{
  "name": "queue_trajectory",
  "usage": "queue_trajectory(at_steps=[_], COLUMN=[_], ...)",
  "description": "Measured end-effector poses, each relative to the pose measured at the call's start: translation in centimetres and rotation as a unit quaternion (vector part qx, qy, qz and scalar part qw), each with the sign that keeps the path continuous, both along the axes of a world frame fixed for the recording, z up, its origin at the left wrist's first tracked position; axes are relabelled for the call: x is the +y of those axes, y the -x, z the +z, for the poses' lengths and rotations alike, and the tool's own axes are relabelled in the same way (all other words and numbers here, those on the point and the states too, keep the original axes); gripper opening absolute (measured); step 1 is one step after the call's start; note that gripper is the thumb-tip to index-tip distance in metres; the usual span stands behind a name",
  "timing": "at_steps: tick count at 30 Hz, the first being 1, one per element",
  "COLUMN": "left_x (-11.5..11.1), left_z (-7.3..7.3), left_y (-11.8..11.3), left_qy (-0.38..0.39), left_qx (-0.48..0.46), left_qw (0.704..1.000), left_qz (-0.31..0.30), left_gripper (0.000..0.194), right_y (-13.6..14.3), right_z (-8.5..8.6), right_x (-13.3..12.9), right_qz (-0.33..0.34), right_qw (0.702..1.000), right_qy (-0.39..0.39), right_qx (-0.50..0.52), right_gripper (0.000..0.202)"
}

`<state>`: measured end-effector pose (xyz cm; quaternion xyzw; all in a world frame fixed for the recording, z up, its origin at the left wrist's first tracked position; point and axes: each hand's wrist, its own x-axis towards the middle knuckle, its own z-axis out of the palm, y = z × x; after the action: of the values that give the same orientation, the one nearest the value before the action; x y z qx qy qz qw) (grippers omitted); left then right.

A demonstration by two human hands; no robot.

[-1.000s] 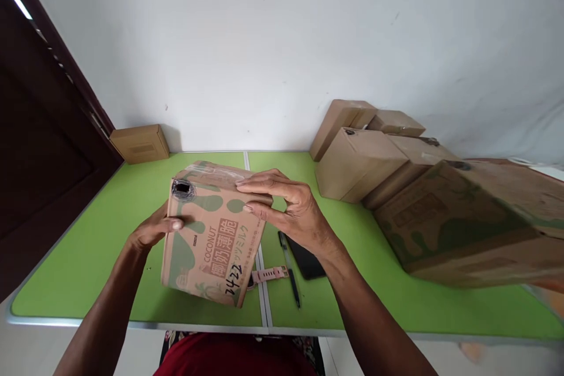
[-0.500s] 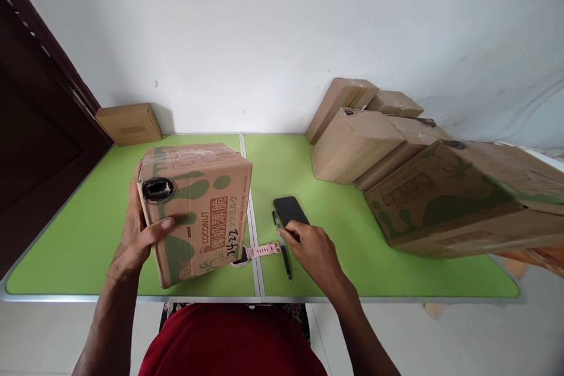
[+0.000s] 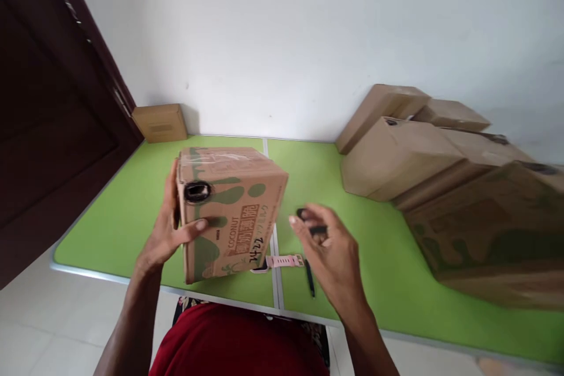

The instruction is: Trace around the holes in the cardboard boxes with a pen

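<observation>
My left hand (image 3: 170, 238) grips a cardboard box (image 3: 238, 223) by its left end. The thumb lies on the printed front, and the other fingers are behind the end. The box is tilted over the table, with green splashes, "COCONUT", "2422" and a black-ringed hole on it. To its right hovers my right hand (image 3: 332, 252), slightly blurred, thumb and curled fingers apart around nothing I can make out. Behind those fingers shows a dark phone (image 3: 301, 214), mostly hidden. A black pen (image 3: 309, 279) lies below, its upper part covered by the hand. A pink-strapped watch (image 3: 286, 260) lies partly behind the box.
A small brown box (image 3: 159, 123) stands at the back left against the wall. Several cardboard boxes (image 3: 409, 158) crowd the right side of the green table (image 3: 304, 173). A large printed carton (image 3: 480, 229) is the nearest of them. At far left is a dark door (image 3: 53, 100).
The view has swung left, so things sit further right in it. My right hand has risen off the pen, its fingers spreading. My left hand still holds the box.
</observation>
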<state>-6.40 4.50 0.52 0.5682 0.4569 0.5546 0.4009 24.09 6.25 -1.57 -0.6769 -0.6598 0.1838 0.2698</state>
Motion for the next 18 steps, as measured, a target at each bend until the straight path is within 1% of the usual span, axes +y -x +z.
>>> queue_trajectory(at_steps=[1,2,3,4,5,7,9,12,16,18], left_x=[0.0,0.0,0.0,0.0,-0.1,-0.3,-0.4,-0.4,-0.4,-0.6], left_z=[0.1,0.2,0.3,0.4,0.5,0.5,0.5,0.3,0.1,0.3], left_y=[-0.2,-0.3,-0.4,-0.5,-0.6,-0.7,-0.7,-0.9,-1.6,-1.9], left_qy=[0.002,0.001,-0.002,-0.009,-0.016,-0.028,-0.027,-0.019,-0.021,-0.009], left_qx=[-0.003,0.0,0.009,0.023,0.041,0.073,0.087,0.083,0.064,0.048], left_qw=[1.0,1.0,1.0,1.0,0.999,0.997,0.995,0.996,0.996,0.996], left_qz=[0.001,0.002,0.002,0.006,0.01,0.021,0.029,0.041,0.059,0.076], left_gripper=[0.119,0.124,0.127,0.128,0.129,0.129,0.128,0.129,0.128,0.119], right_y=[1.0,2.1,3.3,4.5,5.6,7.6,8.9,9.6,9.9,10.3], right_z=[1.5,3.0,4.4,5.7,6.7,8.1,8.6,8.8,8.7,8.5], right_x=[0.2,0.4,0.6,0.9,1.1,1.5,1.7,1.7,1.6,1.5], right_qz=[0.007,0.026,0.05,0.073,0.1,0.143,0.161,0.147,0.132,0.126], right_qw=[0.995,0.982,0.968,0.958,0.953,0.95,0.95,0.952,0.954,0.953], right_qy=[-0.076,-0.148,-0.204,-0.24,-0.253,-0.254,-0.249,-0.256,-0.26,-0.266], right_qx=[0.064,0.113,0.134,0.14,0.132,0.109,0.096,0.084,0.07,0.067], right_gripper=[0.065,0.078,0.085,0.087,0.084,0.072,0.059,0.048,0.044,0.045])
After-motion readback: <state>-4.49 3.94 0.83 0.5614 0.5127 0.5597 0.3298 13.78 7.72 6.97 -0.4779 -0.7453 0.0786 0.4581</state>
